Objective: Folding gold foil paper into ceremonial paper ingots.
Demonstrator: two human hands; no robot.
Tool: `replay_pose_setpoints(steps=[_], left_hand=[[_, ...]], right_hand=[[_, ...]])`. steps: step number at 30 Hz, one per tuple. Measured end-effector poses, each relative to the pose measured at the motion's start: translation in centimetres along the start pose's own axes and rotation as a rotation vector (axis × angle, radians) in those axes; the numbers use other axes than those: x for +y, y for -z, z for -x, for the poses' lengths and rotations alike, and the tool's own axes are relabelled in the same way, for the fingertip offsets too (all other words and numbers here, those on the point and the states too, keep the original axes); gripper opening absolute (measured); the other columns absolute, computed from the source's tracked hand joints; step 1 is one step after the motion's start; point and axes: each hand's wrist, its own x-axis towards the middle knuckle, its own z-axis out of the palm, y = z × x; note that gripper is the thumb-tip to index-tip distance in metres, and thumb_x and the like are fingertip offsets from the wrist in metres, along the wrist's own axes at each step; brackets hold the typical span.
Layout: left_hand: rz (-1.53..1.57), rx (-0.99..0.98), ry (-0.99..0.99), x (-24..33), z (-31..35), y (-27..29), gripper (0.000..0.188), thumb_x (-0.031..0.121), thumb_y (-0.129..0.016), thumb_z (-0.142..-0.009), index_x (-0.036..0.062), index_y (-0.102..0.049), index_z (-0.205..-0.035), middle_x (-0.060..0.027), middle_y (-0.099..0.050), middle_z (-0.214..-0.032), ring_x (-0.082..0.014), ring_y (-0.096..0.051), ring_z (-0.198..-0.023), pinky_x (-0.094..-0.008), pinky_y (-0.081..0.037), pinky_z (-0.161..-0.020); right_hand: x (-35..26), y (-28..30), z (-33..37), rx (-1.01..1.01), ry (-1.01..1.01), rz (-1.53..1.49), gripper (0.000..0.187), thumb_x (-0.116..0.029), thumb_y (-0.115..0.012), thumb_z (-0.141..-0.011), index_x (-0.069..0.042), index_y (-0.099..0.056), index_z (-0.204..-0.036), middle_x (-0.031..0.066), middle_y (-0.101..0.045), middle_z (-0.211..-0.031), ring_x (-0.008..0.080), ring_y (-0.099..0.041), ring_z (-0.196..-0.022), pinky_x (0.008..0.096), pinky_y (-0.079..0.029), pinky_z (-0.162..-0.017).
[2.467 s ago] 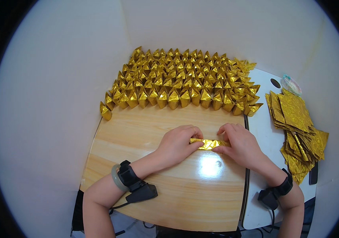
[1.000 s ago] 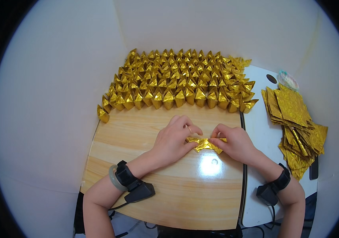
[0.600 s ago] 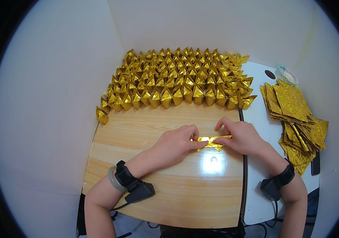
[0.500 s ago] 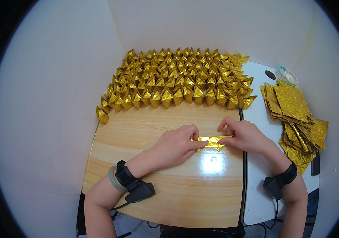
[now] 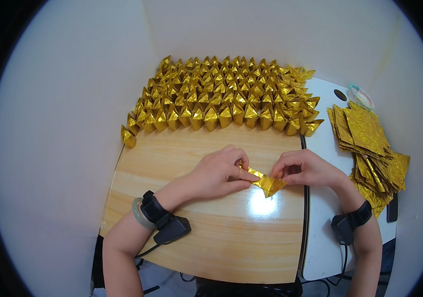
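A strip of folded gold foil paper (image 5: pixel 269 184) is held between my two hands, low over the wooden tabletop, with a pointed flap facing me. My left hand (image 5: pixel 222 172) pinches its left end, thumb and fingers closed on it. At its right end my right hand (image 5: pixel 303 169) grips the paper between thumb and curled fingertips. Parts of the paper are hidden under the fingers of both hands.
Rows of folded gold paper ingots (image 5: pixel 211 117) fill the back of the wooden table (image 5: pixel 186 255). Stacked flat gold sheets (image 5: pixel 364 128) lie on the white table (image 5: pixel 322 247) at right, near a clear round object (image 5: pixel 360 97) and a dark phone (image 5: pixel 392 208). Pale walls surround the tables.
The paper's right end has tilted down toward me, and its pointed flap shows larger. My right hand's fingers have closed in on that end; my left hand keeps its pinch.
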Motion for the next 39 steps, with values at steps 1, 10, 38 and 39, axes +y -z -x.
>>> replay_pose_setpoints(steps=[1,10,38,39], left_hand=[[0.032,0.0,0.014,0.1,0.0,0.1,0.015,0.023,-0.07,-0.08,0.0236,-0.074,-0.094,0.0,-0.052,-0.089,-0.0196,-0.052,-0.088,-0.0317,-0.046,-0.07],[0.136,0.076,0.145,0.5,0.1,-0.9,0.018,0.017,-0.073,-0.078,0.0188,-0.074,-0.096,-0.0001,-0.055,-0.088,-0.0186,-0.049,-0.09,-0.0292,-0.043,-0.076],[-0.097,0.098,0.029,1.0,0.1,-0.1,0.031,0.022,-0.071,-0.074,0.0207,-0.071,-0.105,-0.0022,-0.052,-0.093,-0.0205,-0.054,-0.088,-0.0308,-0.047,-0.069],[-0.097,0.099,0.028,1.1,0.1,-0.1,0.031,0.022,-0.071,-0.074,0.0207,-0.071,-0.105,-0.0022,-0.052,-0.093,-0.0205,-0.054,-0.088,-0.0308,-0.047,-0.069]], right_hand=[[-0.1,0.0,0.0,0.005,0.023,0.064,0.017,-0.006,-0.068,-0.082,-0.004,-0.067,-0.099,0.0015,-0.06,-0.081,0.0089,-0.059,-0.075,0.0236,-0.047,-0.067],[-0.4,-1.9,-0.8,0.141,-0.01,0.418,0.017,-0.018,-0.075,-0.077,-0.005,-0.067,-0.085,0.0046,-0.062,-0.078,0.0172,-0.059,-0.071,0.0282,-0.045,-0.064],[-0.3,-3.7,-1.2,0.359,0.014,0.392,0.014,-0.018,-0.07,-0.08,-0.009,-0.065,-0.089,0.0061,-0.06,-0.084,0.0215,-0.062,-0.08,0.0319,-0.049,-0.067],[0.1,-3.7,-1.1,0.374,0.081,0.476,0.016,-0.02,-0.07,-0.079,-0.009,-0.065,-0.09,0.0057,-0.06,-0.085,0.0222,-0.061,-0.082,0.0328,-0.049,-0.068]])
